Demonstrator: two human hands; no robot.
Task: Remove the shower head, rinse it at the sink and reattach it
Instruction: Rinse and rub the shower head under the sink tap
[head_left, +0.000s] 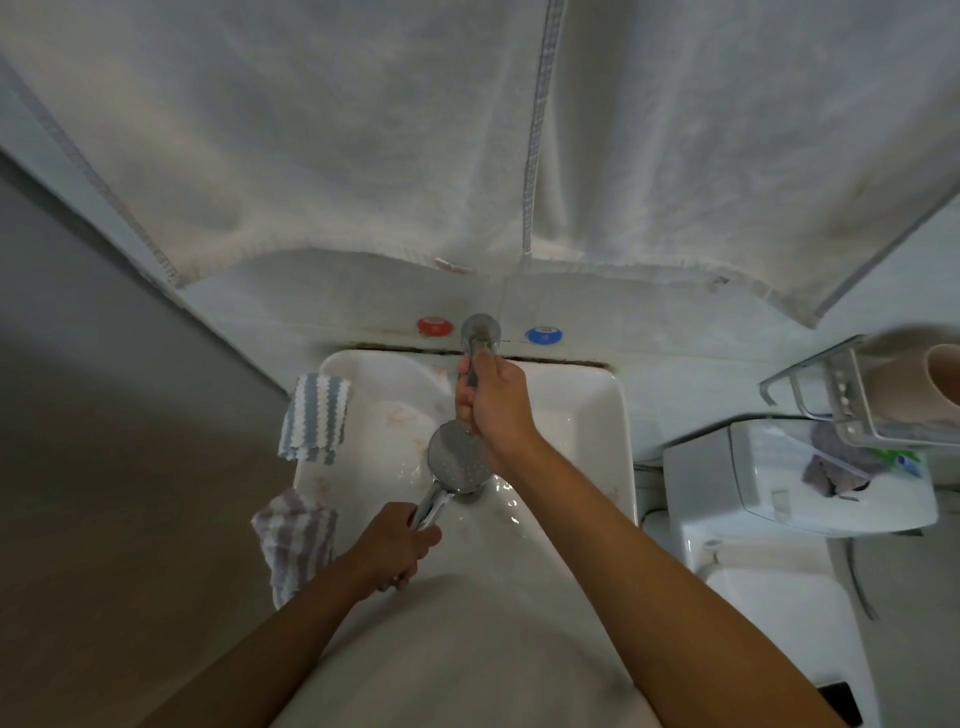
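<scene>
Chrome shower head (458, 464) at frame centre, handle gripped by left hand (393, 540), should turn slowly under the tap (480, 332) that right hand (491, 402) grips.

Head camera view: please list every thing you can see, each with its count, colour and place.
shower head: 1, chrome, over the sink, held by its handle
sink: 1, white, centre, wet
tap: 1, chrome, behind the sink
tap markers: 2, red left, blue right, on the wall
striped cloths: 2, on the sink's left rim
towels: 2, white, hanging above
toilet cistern: 1, white, right
wire rack: 1, metal, far right
left hand: fingers grip the handle
right hand: grips the tap
</scene>
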